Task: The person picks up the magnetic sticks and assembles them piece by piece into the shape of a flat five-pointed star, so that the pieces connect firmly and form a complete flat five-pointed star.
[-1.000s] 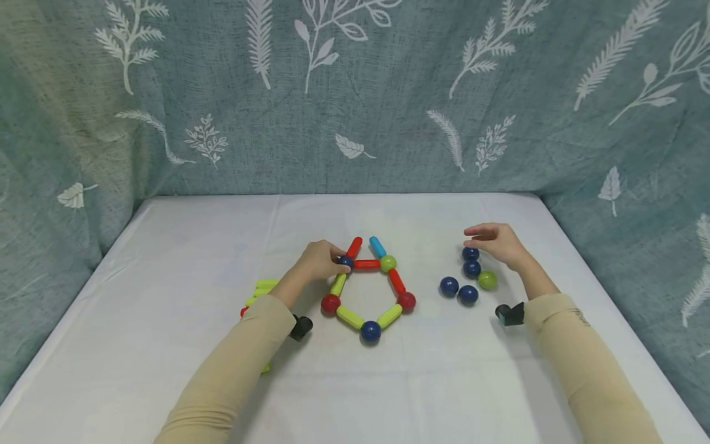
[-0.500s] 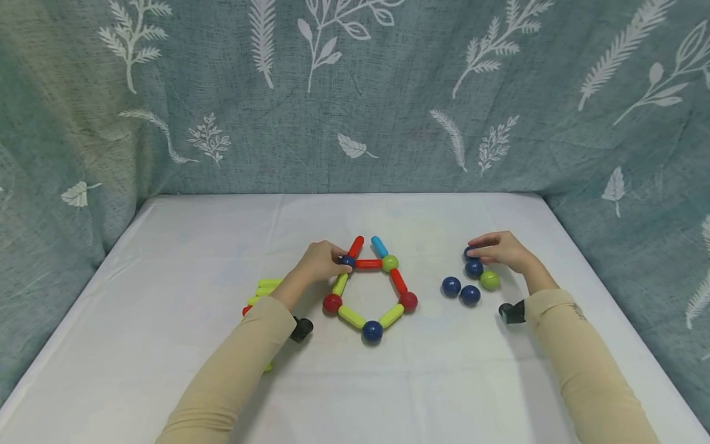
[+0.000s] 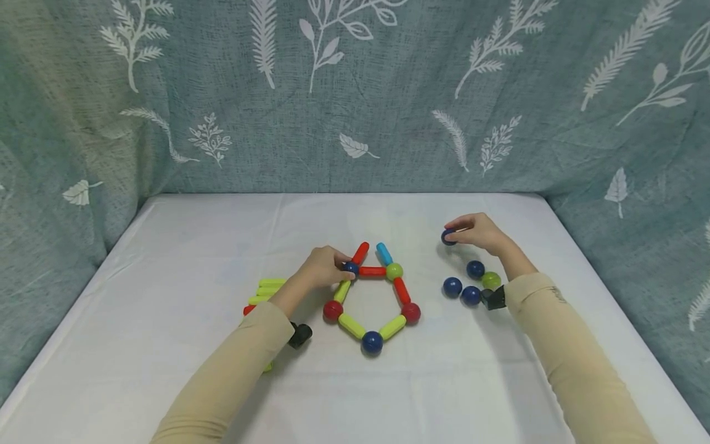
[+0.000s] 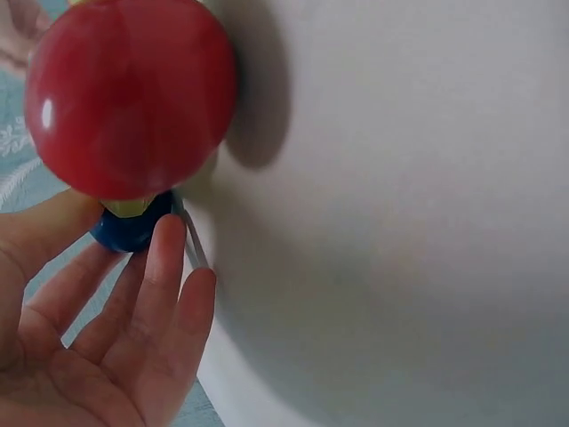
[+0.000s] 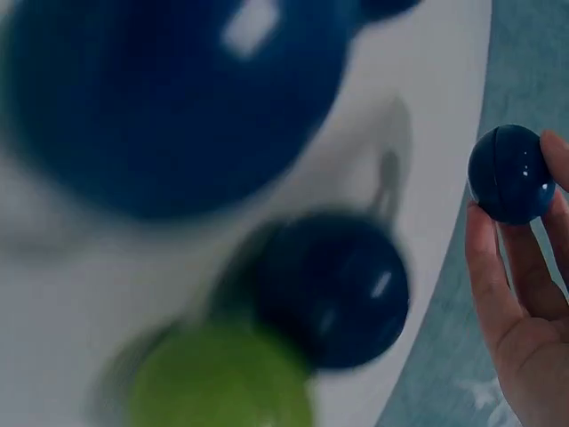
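- Lifted since the earlier frame: one navy ball (image 3: 447, 237), pinched by the right hand (image 3: 478, 232) I watch, above the white-covered table (image 3: 421, 394).
- Left hand (image 3: 323, 267) pinches the navy corner ball (image 3: 350, 268) of a ball-and-rod pentagon (image 3: 373, 271).
- Nearer the camera: three navy balls (image 3: 452, 287) beside one lime ball (image 3: 490, 280).

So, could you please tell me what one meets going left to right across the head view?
Yellow-green sticks, left hand, nearest blue ball, pentagon's green ball, pentagon's rightmost red ball, right hand with pinched blue ball.
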Demonstrator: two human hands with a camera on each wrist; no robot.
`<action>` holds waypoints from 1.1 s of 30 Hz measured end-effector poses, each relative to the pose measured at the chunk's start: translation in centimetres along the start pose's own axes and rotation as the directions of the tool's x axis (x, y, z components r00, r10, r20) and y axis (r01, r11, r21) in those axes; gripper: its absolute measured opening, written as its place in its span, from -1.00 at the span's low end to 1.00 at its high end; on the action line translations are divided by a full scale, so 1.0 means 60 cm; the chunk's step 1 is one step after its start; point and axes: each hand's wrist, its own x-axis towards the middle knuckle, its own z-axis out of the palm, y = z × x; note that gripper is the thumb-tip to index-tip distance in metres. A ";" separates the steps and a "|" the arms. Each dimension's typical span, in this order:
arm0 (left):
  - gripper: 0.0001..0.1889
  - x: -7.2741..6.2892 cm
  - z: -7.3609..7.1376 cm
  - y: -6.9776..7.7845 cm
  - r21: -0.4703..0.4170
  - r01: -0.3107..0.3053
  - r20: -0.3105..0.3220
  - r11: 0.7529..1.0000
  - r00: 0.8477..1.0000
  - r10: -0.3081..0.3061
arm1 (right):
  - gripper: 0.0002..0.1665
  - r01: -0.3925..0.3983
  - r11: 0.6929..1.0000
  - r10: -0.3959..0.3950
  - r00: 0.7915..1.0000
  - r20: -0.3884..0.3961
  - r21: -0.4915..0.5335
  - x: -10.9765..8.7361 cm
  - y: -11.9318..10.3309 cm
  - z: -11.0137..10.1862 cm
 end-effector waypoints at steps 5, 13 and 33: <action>-0.55 -0.011 0.003 0.005 0.011 0.001 0.023 1.000 1.000 -0.002 | -0.54 0.029 1.000 -0.029 0.999 0.027 -0.009 0.029 -0.044 0.044; -0.55 -0.019 0.007 0.013 0.056 -0.012 0.009 0.998 1.000 0.011 | -0.62 0.078 0.996 -0.080 0.994 0.074 0.034 0.059 -0.102 0.129; -0.58 -0.022 0.007 0.015 0.104 -0.038 0.005 0.994 0.999 0.038 | -0.63 -0.017 0.994 0.003 0.991 0.136 0.106 0.063 -0.129 0.179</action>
